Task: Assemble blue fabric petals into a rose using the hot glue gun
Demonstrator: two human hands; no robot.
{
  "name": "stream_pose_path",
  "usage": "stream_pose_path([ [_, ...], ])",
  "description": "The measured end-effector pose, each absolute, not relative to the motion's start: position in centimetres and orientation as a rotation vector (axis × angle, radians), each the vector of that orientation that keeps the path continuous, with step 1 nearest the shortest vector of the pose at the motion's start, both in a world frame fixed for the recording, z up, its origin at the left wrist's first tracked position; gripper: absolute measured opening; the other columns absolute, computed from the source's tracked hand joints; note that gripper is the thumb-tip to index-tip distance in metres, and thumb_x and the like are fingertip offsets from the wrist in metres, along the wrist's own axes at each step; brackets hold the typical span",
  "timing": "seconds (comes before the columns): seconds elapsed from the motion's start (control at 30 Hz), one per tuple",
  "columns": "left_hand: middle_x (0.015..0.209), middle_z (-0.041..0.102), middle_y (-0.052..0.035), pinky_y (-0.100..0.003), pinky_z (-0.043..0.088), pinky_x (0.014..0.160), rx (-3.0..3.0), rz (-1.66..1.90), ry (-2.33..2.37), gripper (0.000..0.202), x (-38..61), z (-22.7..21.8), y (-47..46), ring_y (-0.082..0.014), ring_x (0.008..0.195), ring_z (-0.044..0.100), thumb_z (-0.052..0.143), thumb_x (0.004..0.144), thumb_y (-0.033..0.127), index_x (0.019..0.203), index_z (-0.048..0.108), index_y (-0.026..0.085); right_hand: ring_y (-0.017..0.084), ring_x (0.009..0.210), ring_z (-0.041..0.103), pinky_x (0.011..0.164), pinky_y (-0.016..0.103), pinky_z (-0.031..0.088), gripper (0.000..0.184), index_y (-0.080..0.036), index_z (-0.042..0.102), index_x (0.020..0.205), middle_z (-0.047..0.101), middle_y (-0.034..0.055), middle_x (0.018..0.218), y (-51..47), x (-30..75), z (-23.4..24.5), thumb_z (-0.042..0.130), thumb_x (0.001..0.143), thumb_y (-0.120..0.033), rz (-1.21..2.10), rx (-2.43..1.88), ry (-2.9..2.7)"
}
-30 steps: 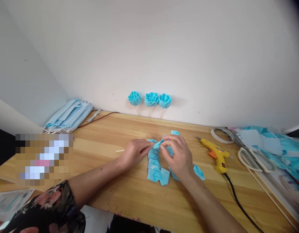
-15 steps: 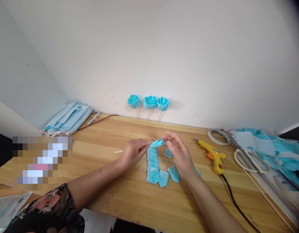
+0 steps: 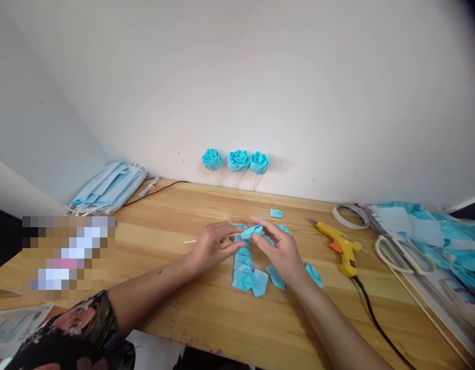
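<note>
My left hand (image 3: 209,250) is closed around a thin pale stick (image 3: 190,241), whose tail end pokes out to the left behind the hand. On the stick's other end sits a small blue fabric flower bud (image 3: 252,232). The fingers of my right hand (image 3: 282,255) pinch the bud from the right. Beneath both hands lies a column of overlapping folded blue petals (image 3: 243,270), partly covered. Loose blue petals lie around it, such as one petal (image 3: 314,275) right of my right wrist and another petal (image 3: 276,213) farther back.
Three finished blue flowers (image 3: 238,161) on sticks lean against the wall. To the right are a yellow glue gun (image 3: 343,249) with a black cord, scissors (image 3: 405,255), a white coil (image 3: 351,216) and blue fabric scraps (image 3: 453,241). Face masks (image 3: 106,187) are stacked back left.
My right hand has lowered slightly, its fingers now closer around the bud. The bud has dropped a little, and petals behind the right hand have come into view.
</note>
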State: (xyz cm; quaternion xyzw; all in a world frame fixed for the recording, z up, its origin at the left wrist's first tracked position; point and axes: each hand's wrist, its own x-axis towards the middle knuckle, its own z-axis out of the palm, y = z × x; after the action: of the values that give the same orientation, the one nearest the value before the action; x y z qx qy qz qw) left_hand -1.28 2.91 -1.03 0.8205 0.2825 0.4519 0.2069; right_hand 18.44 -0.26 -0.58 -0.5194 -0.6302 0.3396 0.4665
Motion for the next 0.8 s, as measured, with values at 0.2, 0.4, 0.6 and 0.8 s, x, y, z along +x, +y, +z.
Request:
stream_pose_path([
  [0.2,0.079,0.074,-0.0068,-0.02,0.047,0.059,2.135,1.167,0.909,0.016,-1.2,-1.3,2.8,-0.013,0.068,0.067,0.06,0.088,0.024,0.09,0.072,0.014,0.023,0.102,0.066,0.093,0.039,0.051,0.04,-0.022,0.068,0.121,0.072,0.0067,0.113,-0.6,17.9,-0.1,0.061,0.083,-0.032,0.758,-1.304,-1.594],
  [0.4,0.079,0.075,-0.007,-0.021,0.048,0.061,2.122,1.152,0.91,0.018,-1.2,-1.5,2.8,-0.0141,0.068,0.067,0.059,0.089,0.026,0.091,0.072,0.014,0.023,0.103,0.066,0.092,0.037,0.051,0.042,-0.023,0.067,0.123,0.072,0.0055,0.115,-0.8,17.7,0.0,0.059,0.083,-0.029,0.679,-1.327,-1.612],
  [0.6,0.079,0.074,-0.0076,-0.022,0.049,0.063,2.095,1.131,0.909,0.019,-1.1,-1.8,2.8,-0.0141,0.068,0.066,0.058,0.09,0.026,0.089,0.072,0.013,0.024,0.107,0.064,0.093,0.04,0.051,0.041,-0.024,0.066,0.125,0.07,0.0058,0.119,-0.6,17.7,-0.3,0.058,0.085,-0.032,0.743,-1.344,-1.605],
  [0.8,0.077,0.073,-0.0063,-0.019,0.045,0.057,1.952,1.152,0.947,0.019,-1.4,-1.8,3.4,-0.0123,0.065,0.065,0.059,0.088,0.025,0.088,0.072,0.012,0.026,0.118,0.06,0.101,0.045,0.047,0.053,-0.028,0.059,0.133,0.063,0.0073,0.132,0.0,18.8,-0.4,0.067,0.083,-0.044,0.88,-1.269,-1.526],
])
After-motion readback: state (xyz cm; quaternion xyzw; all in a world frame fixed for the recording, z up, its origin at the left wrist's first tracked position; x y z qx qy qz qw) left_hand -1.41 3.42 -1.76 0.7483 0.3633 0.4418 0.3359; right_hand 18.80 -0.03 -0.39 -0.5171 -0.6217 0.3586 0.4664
